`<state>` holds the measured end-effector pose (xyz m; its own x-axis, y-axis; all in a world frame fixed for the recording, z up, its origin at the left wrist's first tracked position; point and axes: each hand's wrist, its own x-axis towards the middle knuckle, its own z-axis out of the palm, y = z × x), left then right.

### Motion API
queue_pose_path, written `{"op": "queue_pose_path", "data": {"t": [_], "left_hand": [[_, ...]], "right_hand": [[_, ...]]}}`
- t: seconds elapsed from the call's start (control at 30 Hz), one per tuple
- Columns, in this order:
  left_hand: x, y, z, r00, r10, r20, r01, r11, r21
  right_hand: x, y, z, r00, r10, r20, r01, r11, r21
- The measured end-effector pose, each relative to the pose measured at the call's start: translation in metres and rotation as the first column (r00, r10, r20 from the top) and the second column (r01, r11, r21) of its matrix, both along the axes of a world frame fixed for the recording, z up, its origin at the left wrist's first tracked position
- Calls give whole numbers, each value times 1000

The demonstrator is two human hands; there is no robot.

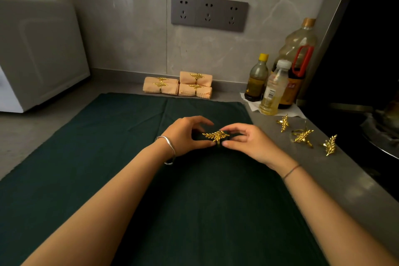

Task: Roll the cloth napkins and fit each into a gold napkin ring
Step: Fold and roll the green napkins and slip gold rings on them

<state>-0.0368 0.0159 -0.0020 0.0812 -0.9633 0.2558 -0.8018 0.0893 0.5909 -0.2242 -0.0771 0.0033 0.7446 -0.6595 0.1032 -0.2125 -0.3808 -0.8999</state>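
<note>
A dark green rolled napkin (234, 134) lies on the dark green cloth (108, 147), hard to tell apart from it. A gold leaf napkin ring (216, 136) sits around its middle. My left hand (185, 135) grips the roll on the ring's left, fingers curled over it. On the ring's right, my right hand (246, 142) pinches the roll between thumb and fingers. Several peach rolled napkins (178, 85) with gold rings lie stacked against the back wall. Three loose gold rings (302, 136) lie on the grey counter to the right.
Three oil bottles (278, 84) stand on white paper at the back right. A white appliance (38, 54) fills the left. A dark stove with a metal pot edge (380, 136) is at the far right. A socket panel (209, 12) is on the wall.
</note>
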Motion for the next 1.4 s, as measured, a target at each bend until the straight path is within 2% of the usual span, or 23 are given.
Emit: {"op": "queue_pose_path", "data": {"t": [0.2,0.33,0.57,0.8,1.07,1.27,1.4], "left_hand": [[-2,0,0,997,-21,68,22,1000,-13],[-4,2,1,997,-58,57,57,998,14],[-12,3,1,985,-6,172,13,999,-42],[-3,5,11,982,-7,190,-9,997,83],[2,7,14,974,10,226,-31,995,90],[3,7,5,985,-23,171,2,993,121],[8,9,1,983,-4,184,-19,992,123]], "right_hand": [[1,3,-4,999,-38,38,41,994,-104],[0,5,-4,997,-60,56,67,988,-140],[-1,4,-6,996,-33,78,42,993,-113],[-3,-1,-6,997,-15,79,20,998,-66],[-12,-6,-2,997,-41,64,46,997,-65],[-24,-12,-1,999,-12,-47,10,999,-50],[-23,-14,-4,984,-17,-175,-25,971,-238]]}}
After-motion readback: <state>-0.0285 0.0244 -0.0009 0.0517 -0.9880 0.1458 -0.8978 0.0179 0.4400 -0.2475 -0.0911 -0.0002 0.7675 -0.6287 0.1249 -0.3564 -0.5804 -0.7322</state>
